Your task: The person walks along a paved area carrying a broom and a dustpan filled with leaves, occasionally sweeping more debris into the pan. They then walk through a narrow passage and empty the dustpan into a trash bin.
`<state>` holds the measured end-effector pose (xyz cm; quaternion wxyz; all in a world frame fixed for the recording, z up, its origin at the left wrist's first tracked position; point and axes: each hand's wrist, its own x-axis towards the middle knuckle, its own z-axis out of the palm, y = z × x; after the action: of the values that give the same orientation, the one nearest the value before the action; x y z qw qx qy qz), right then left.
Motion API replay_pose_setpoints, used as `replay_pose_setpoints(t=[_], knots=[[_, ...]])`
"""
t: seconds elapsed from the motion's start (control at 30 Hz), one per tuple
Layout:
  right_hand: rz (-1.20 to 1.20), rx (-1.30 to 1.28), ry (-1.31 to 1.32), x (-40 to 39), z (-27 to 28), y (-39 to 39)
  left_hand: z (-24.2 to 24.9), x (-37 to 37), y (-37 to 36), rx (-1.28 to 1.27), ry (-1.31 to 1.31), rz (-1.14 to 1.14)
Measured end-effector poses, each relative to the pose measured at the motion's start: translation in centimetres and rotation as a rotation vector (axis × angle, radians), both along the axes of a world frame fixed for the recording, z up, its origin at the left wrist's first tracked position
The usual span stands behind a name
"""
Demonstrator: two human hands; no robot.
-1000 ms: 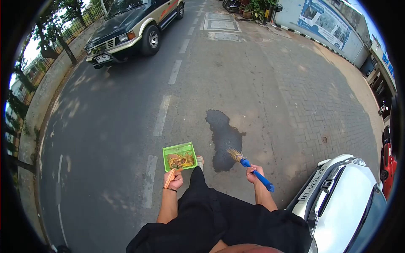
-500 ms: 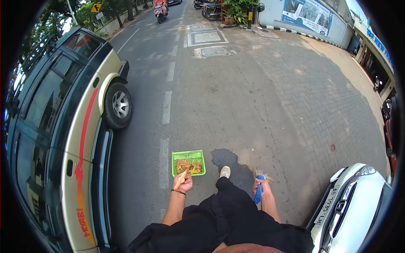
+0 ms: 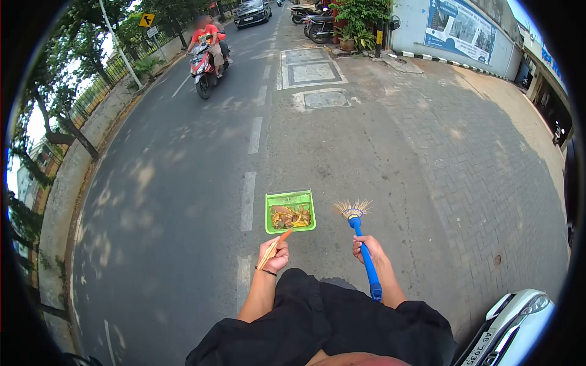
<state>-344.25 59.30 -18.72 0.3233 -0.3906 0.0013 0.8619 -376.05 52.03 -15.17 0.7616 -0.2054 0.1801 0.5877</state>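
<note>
My left hand is closed around the light wooden handle of a green dustpan, which is held out in front of me. Dry brown and yellow leaves lie inside the pan. In my right hand is a small broom, gripped by its blue handle. Its stiff straw-coloured bristles fan out away from me, to the right of the dustpan and apart from it.
Two people ride a red motorcycle on the road at upper left. Behind them is a dark car. A white car stands at lower right. Parked motorcycles and a potted plant line the far roadside.
The large vehicle at left has gone from view, and the motorcycle is much nearer. I have moved forward. The broom now points bristles forward, and the dustpan sits higher in view.
</note>
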Motion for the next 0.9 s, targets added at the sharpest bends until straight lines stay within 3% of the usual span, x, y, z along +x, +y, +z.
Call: replay_pose_setpoints(t=[0.17, 0.33, 0.6, 0.9], knots=[[0.048, 0.081, 0.093, -4.2, 4.2, 18.8, 0.5, -2.6, 18.7, 0.01, -0.001, -0.046], [0.03, 0.094, 0.227, -7.0, 2.5, 34.8, -0.3, -6.5, 36.6, 0.056, 0.01, -0.097], [-0.021, 0.083, 0.051, -9.3, 4.5, 56.4, 1.2, -10.3, 63.1, 0.093, 0.11, -0.146], [-0.019, 0.015, 0.046, -8.3, -0.9, 85.9, -1.1, -10.2, 91.5, 0.007, 0.105, -0.087]])
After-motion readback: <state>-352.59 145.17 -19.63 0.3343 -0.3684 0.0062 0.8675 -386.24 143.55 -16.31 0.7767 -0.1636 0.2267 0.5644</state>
